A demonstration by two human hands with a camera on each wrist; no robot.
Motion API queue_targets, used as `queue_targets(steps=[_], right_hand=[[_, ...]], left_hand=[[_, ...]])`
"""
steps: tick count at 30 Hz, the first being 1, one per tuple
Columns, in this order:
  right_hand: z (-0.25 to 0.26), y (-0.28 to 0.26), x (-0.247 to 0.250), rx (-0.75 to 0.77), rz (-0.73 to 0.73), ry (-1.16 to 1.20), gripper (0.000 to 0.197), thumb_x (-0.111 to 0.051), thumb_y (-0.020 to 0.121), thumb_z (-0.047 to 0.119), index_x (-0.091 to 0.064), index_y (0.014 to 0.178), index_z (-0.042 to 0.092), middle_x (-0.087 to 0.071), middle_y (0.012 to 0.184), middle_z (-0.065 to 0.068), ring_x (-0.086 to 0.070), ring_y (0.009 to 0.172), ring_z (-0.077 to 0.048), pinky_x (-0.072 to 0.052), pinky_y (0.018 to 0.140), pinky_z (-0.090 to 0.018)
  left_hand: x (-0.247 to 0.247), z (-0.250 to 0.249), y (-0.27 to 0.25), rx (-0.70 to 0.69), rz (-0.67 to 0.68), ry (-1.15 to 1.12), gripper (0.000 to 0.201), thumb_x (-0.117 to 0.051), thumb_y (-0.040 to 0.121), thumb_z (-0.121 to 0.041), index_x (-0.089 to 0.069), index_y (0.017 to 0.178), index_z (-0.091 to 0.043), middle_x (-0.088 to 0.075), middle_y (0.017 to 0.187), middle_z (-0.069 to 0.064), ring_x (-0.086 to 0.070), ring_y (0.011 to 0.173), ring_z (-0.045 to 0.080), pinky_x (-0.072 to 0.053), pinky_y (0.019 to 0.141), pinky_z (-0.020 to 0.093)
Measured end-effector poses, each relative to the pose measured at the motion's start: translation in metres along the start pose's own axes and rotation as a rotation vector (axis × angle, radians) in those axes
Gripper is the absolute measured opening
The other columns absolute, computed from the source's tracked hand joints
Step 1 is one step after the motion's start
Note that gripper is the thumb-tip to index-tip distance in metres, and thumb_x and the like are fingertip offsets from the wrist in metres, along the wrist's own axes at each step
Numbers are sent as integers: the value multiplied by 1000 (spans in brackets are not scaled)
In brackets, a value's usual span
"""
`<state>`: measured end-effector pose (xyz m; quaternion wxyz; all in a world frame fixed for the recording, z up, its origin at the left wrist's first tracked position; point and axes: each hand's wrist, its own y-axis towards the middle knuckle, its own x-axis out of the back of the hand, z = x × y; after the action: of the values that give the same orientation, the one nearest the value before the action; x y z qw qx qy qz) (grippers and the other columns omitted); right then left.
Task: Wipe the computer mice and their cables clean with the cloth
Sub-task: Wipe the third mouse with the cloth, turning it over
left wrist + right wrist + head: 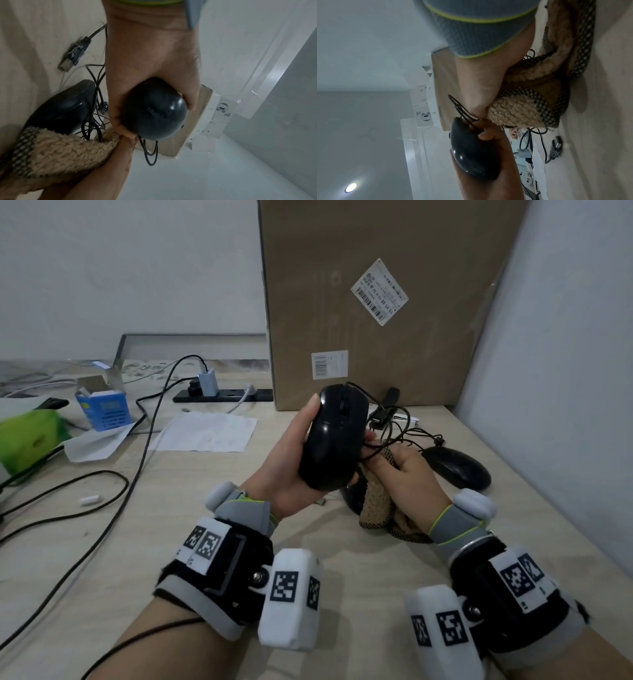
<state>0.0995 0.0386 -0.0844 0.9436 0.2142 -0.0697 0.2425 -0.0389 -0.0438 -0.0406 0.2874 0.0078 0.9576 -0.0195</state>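
**Mouse lifted in the left hand, cloth bunched in the right**

The left hand (291,460) grasps a black mouse (334,436) clear of the bench (171,542), thumb along one side and fingers curled round the other; its underside is hidden against the palm. The right hand (407,474) clenches a tan fleecy cloth (375,501) with a dark chequered border, and its fingertips meet the mouse's front, where the thin black cable (387,436) loops out. Whether those fingertips also pinch the cable cannot be told. Most of the cloth is covered by the hand; its tail rests on the bench.

A second black mouse (457,467) lies on the bench just beyond the right hand, and a third dark shape beneath the held mouse is largely hidden. The cables tangle together, so which belongs to which mouse is unclear. A USB plug (72,58) lies on the pale wood-grain surface.

A tall cardboard box (376,302) stands at the back against white walls. To the left are a sheet of paper (205,433), a power strip (222,395), a blue box (106,409) and a green item (30,436) cut off by the frame edge.
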Motion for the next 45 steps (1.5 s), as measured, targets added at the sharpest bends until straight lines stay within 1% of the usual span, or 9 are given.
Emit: queue_targets(steps=[4, 8, 15, 18, 25, 28, 33, 38, 45], right_hand=[[6, 0, 2, 78, 24, -104, 22, -56, 91, 22, -60, 72, 12, -57, 66, 4, -52, 61, 0, -41, 60, -14], [0, 3, 4, 66, -25, -203, 20, -56, 90, 33, -56, 72, 25, -55, 76, 8, -53, 78, -11, -41, 71, -24], [-1, 5, 8, 119, -130, -248, 29, -57, 90, 34, -55, 74, 10, -55, 72, 0, -53, 75, -20, -43, 74, -38], [2, 5, 8, 93, -210, -161, 29, -57, 90, 36, -58, 80, 9, -62, 79, -8, -58, 75, -20, -47, 73, -36], [6, 4, 9, 49, -285, -39, 28, -56, 89, 40, -62, 89, 13, -66, 82, -3, -60, 75, -12, -52, 75, -36], [6, 5, 8, 46, -293, -1, 26, -56, 89, 38, -63, 89, 13, -67, 82, -3, -63, 77, -15, -53, 76, -39], [4, 5, 8, 65, -257, -14, 25, -55, 90, 40, -63, 90, 16, -68, 87, -7, -65, 86, -25, -53, 80, -47], [3, 6, 4, 46, -174, 79, 31, -57, 85, 47, -60, 82, 16, -62, 77, -15, -57, 72, -28, -49, 74, -60], [3, 4, 3, 64, -148, -29, 28, -58, 88, 37, -59, 77, 11, -60, 70, -1, -55, 67, -13, -49, 71, -41]], left_hand=[[9, -5, 1, -108, -72, -133, 59, -40, 90, -63, -63, 114, -14, -63, 91, 9, -59, 80, 19, -47, 70, 33], [29, -23, -2, -376, -213, -312, 51, -48, 88, -59, -55, 116, -16, -60, 90, 7, -56, 80, 19, -47, 70, 31], [51, -45, -13, -617, -424, -511, 47, -54, 85, -57, -64, 104, -15, -66, 94, 7, -60, 85, 21, -51, 76, 31], [52, -43, -12, -560, -376, -450, 49, -52, 86, -59, -63, 104, -15, -65, 91, 7, -60, 82, 21, -50, 74, 30], [19, -17, -5, -72, -73, -17, 57, -40, 91, -62, -62, 116, -15, -63, 97, 11, -59, 88, 24, -45, 72, 34], [10, -8, -2, 37, -34, 35, 61, -40, 89, -63, -61, 116, -13, -64, 98, 11, -61, 86, 22, -45, 72, 34], [8, -5, -4, 88, 17, 68, 58, -43, 83, -62, -73, 99, -15, -69, 98, 8, -62, 88, 25, -44, 70, 34], [4, 0, -4, 135, 109, 172, 58, -41, 83, -62, -69, 108, -17, -64, 101, 8, -60, 85, 23, -43, 69, 34], [16, -13, -3, -108, 60, -146, 58, -41, 88, -62, -61, 114, -14, -61, 96, 7, -58, 80, 17, -46, 68, 30]])
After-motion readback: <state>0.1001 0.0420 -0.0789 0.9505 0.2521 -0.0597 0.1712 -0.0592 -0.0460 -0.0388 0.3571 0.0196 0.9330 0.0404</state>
